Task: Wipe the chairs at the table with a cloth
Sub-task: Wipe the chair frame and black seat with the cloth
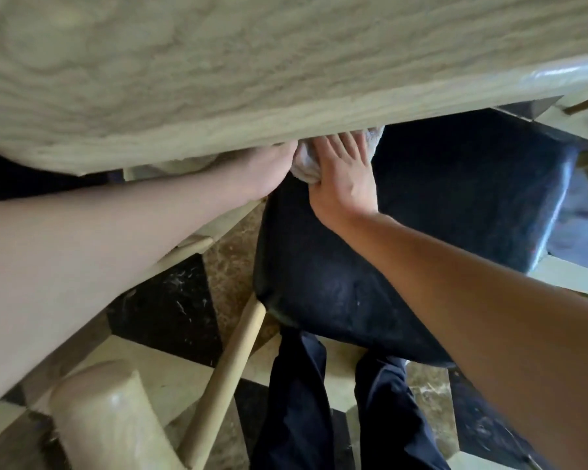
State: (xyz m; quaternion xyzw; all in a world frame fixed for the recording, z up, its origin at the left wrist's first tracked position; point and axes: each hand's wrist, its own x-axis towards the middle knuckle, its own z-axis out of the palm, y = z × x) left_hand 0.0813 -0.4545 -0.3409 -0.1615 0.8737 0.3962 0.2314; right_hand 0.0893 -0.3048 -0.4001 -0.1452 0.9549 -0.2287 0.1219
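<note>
Cloth (306,164) lies bunched on the chair seat (336,283) under the desk (218,79) edge; right hand (345,178) fingers (340,147) press flat on it, left hand (269,171) fingers hidden.

The table (252,79) edge hides the left hand (269,167) fingers and part of the cloth (306,164); tabletop blurred.
</note>
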